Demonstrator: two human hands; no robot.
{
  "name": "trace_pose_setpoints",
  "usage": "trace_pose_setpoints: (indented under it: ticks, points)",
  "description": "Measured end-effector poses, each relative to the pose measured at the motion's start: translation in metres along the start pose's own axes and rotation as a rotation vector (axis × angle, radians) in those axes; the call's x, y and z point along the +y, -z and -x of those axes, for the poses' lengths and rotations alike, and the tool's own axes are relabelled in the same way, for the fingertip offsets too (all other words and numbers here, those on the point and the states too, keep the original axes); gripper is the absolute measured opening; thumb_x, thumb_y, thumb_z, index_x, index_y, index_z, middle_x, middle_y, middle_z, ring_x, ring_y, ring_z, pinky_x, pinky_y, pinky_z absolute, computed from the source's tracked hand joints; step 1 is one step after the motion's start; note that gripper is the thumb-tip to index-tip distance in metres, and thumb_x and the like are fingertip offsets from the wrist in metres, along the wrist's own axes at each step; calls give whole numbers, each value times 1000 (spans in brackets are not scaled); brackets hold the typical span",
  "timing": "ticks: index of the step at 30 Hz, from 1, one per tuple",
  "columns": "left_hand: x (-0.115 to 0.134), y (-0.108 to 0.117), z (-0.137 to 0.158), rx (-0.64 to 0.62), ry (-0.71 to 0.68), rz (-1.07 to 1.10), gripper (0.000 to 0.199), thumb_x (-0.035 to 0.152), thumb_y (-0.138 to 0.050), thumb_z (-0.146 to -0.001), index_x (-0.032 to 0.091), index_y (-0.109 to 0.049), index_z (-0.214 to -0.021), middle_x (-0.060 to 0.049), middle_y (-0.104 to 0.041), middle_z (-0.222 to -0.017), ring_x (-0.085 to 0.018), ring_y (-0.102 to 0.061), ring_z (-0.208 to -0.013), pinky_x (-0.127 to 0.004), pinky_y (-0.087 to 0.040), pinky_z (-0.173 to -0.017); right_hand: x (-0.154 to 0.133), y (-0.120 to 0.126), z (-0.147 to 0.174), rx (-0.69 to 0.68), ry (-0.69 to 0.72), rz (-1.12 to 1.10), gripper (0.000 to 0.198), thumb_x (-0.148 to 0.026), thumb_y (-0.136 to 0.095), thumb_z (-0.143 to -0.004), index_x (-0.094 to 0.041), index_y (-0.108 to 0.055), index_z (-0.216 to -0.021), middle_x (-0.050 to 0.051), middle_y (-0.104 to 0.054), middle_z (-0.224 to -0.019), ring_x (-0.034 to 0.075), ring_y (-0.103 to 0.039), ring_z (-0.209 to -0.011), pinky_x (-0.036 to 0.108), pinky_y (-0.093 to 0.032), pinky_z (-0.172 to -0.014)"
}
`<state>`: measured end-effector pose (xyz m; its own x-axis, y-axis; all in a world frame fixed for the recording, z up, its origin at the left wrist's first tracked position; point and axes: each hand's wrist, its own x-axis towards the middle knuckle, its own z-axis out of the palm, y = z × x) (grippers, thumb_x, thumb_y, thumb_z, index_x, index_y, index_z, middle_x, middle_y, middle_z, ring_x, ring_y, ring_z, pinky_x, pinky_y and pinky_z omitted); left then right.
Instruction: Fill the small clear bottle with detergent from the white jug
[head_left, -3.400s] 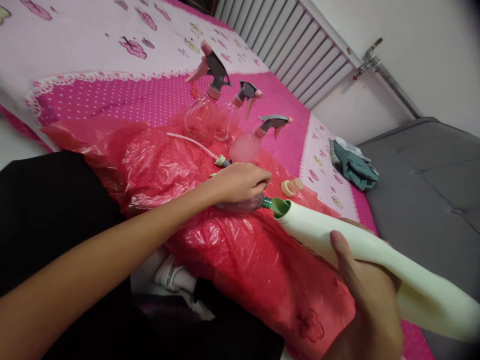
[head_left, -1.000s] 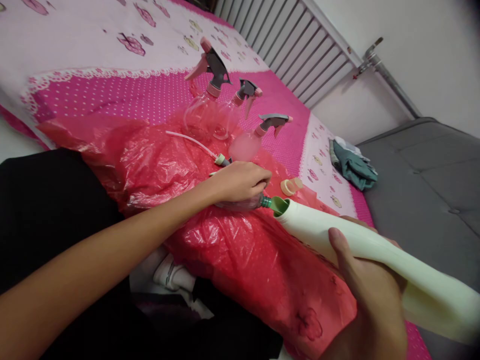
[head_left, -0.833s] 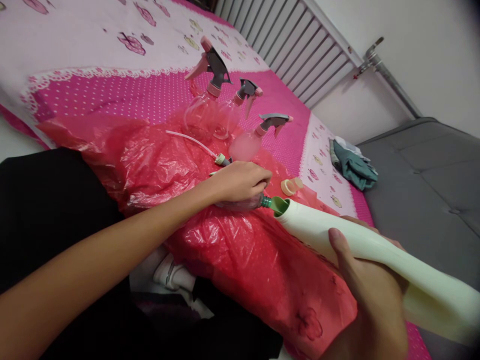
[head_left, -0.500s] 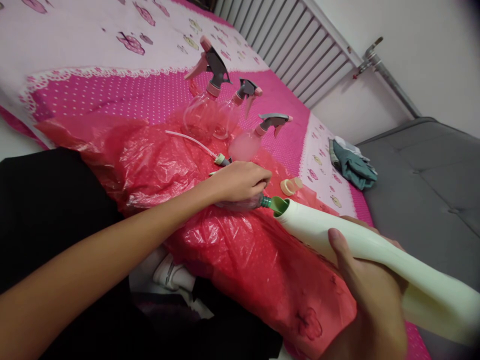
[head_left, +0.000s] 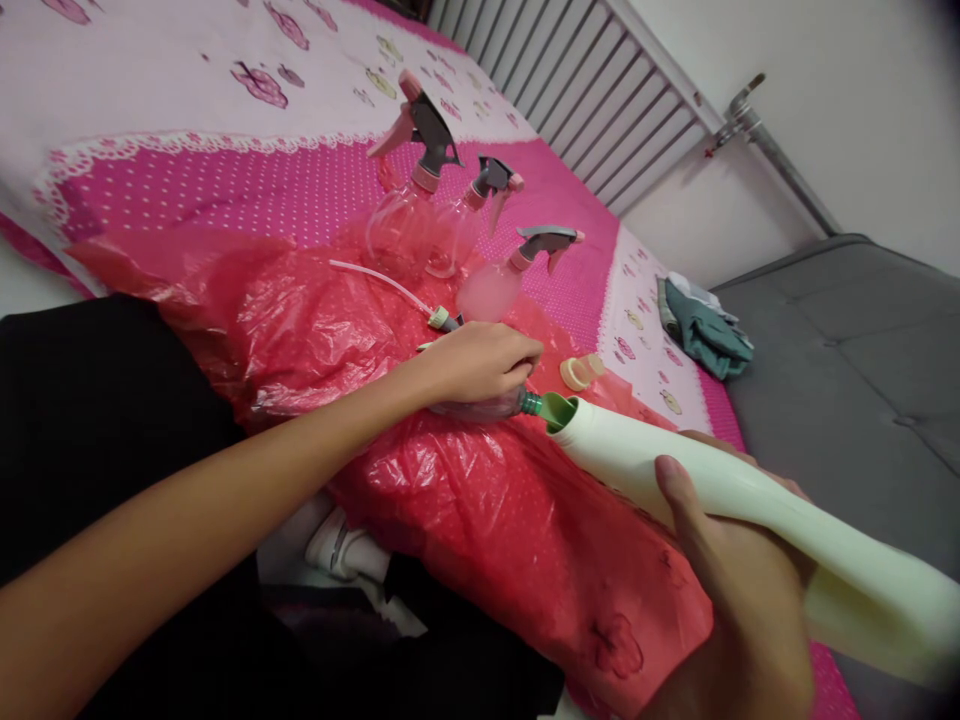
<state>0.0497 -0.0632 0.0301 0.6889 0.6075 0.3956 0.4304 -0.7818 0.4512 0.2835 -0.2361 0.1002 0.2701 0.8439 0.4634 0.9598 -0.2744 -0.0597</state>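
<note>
My left hand (head_left: 487,360) is closed around a clear spray bottle (head_left: 484,408) lying low over the red plastic sheet, mostly hidden by the hand. My right hand (head_left: 739,570) grips a large pale jug (head_left: 660,455) from below, thumb on its near side. The jug is tilted, its mouth toward the bottle. A green pouring spout (head_left: 557,410) inside that mouth meets the bottle's neck; whether liquid flows I cannot tell. Just beyond my left hand lies a loose spray head (head_left: 441,319) with a thin tube. A pale yellowish cap (head_left: 581,372) rests near the jug's mouth.
Three spray bottles with trigger heads stand behind: one large (head_left: 401,225), one in the middle (head_left: 454,235), one with cloudy contents (head_left: 491,285). The red plastic sheet (head_left: 300,320) covers part of the pink bedding (head_left: 225,190). Folded clothes (head_left: 705,325) lie by the grey headboard (head_left: 840,370).
</note>
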Motion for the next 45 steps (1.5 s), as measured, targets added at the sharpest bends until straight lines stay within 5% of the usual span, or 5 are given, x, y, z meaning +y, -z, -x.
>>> trace_pose_setpoints:
  ticks: [45]
  points:
    - [0, 1, -1, 2, -6, 2, 20, 23, -47, -96, 19, -64, -87, -5, -70, -86, -19, -62, -79, -32, -32, -67, -5, 3, -1, -16, -20, 31, 65, -74, -45, -82, -24, -73, -111, 11, -70, -99, 37, -61, -111, 61, -36, -111]
